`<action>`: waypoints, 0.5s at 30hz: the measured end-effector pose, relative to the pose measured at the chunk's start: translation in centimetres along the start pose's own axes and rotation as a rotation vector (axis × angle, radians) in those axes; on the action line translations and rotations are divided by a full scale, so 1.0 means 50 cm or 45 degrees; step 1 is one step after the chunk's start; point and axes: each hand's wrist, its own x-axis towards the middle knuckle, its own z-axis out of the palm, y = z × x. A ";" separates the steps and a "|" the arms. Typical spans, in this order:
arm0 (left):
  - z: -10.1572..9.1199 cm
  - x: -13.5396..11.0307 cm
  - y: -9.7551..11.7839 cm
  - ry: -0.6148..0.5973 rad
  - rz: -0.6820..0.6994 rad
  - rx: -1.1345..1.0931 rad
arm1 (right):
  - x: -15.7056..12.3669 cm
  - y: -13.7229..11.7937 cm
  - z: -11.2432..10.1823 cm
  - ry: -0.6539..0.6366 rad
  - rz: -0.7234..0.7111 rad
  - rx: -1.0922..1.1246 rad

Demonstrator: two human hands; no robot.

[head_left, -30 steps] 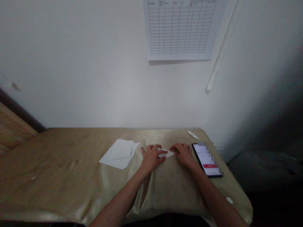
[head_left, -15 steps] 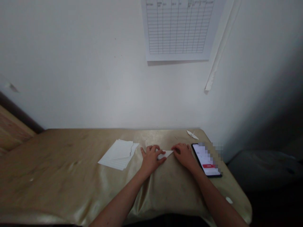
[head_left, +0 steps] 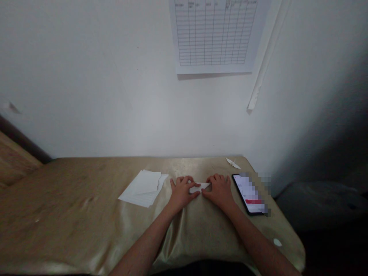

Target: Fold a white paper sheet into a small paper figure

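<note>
A small folded white paper, roughly triangular with its long edge at the top, lies on the covered table between my hands. My left hand grips its left end, with the thumb at the bottom point and the fingers along the upper edge. On the other side my right hand pinches the right corner, thumb near the lower edge and fingers at the top. The two thumb tips almost meet below the paper. Parts of the paper are hidden under the fingers.
A stack of white paper sheets lies to the left. On the right is a phone with a lit screen, and behind it a small folded paper figure. A white scrap sits near the right edge of the tablecloth.
My right hand has shifted left onto the paper, its thumb now close to my left thumb. My left hand has barely moved, and the view has tilted slightly.
</note>
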 end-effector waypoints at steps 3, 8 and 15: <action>0.000 0.000 0.004 0.007 -0.015 0.016 | -0.001 -0.006 0.004 0.013 -0.002 -0.030; 0.000 0.003 0.006 -0.016 -0.032 0.023 | 0.004 -0.005 0.004 0.011 -0.005 -0.062; 0.003 0.004 0.005 -0.016 -0.037 0.000 | 0.013 0.014 -0.001 -0.070 -0.003 -0.010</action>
